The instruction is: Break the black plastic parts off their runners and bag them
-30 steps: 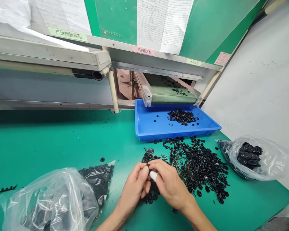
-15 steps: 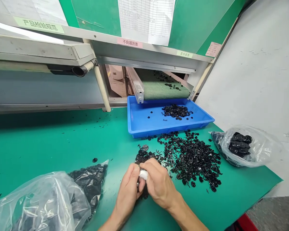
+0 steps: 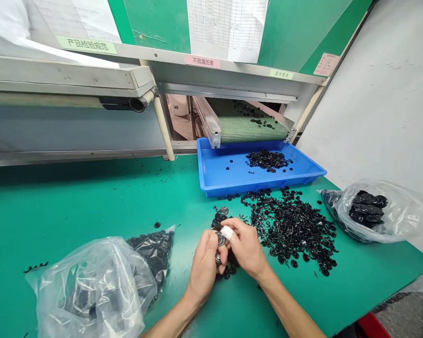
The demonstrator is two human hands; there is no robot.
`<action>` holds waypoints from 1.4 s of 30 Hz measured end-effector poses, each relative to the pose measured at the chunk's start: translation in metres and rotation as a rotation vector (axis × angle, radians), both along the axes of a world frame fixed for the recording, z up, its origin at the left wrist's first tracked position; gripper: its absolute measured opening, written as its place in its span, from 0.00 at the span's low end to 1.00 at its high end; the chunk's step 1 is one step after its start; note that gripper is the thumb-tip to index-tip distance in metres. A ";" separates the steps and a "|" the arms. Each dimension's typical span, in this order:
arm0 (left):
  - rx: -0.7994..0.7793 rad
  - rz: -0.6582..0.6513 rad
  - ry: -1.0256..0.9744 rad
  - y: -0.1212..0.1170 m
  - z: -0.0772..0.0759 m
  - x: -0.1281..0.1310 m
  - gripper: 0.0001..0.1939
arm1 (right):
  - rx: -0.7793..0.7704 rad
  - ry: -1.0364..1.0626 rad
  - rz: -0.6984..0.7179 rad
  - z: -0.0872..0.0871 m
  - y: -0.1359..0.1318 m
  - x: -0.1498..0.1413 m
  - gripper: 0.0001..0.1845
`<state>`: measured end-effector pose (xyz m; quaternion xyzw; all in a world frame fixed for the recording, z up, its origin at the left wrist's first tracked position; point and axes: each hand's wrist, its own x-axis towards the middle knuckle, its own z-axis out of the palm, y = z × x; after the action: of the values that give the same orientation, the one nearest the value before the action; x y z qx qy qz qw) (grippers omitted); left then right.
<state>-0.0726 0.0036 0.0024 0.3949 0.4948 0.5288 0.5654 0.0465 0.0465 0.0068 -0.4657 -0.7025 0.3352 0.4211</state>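
My left hand (image 3: 205, 264) is closed around a few black round plastic parts. One ringed disc (image 3: 220, 239) shows between its thumb and fingers, and another round part (image 3: 217, 257) shows lower down. My right hand (image 3: 246, 248) meets it from the right, its thumb in a white wrap (image 3: 227, 232) and its fingers bent close to the disc's edge. Whatever those right fingers pinch is hidden. Under and behind both hands lie more black discs (image 3: 219, 219). A heap of small black parts with thin stems (image 3: 296, 230) spreads to the right.
Behind the heap, a blue tray (image 3: 211, 191) holds black parts below the end of a green conveyor belt (image 3: 254, 135). Clear plastic bags of black parts stand at left (image 3: 116, 286) and right (image 3: 402, 216). The green tabletop (image 3: 74, 206) has scattered bits; a wall (image 3: 384, 117) bounds the right.
The view has shifted slightly, moving the scene to the right. My right hand's wrapped thumb has turned and lifted, and the disc in my left hand now shows.
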 end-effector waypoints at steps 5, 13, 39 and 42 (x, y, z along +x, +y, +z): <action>-0.015 0.029 -0.222 0.007 0.003 -0.005 0.14 | 0.056 -0.312 -0.063 0.002 0.038 0.029 0.11; -0.118 0.128 -0.604 0.024 0.010 -0.020 0.09 | 0.075 -0.621 0.036 0.005 0.091 0.010 0.16; 0.079 -0.258 0.413 0.002 0.015 -0.014 0.17 | -0.319 0.032 0.287 0.024 -0.011 0.024 0.10; 0.082 -0.247 0.363 -0.003 0.018 -0.013 0.19 | -0.310 0.072 0.243 0.015 -0.015 0.018 0.07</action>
<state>-0.0853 0.0004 0.0201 0.5640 0.5144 0.3954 0.5108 0.0641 0.0314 0.0222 -0.4244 -0.6780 0.5042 0.3254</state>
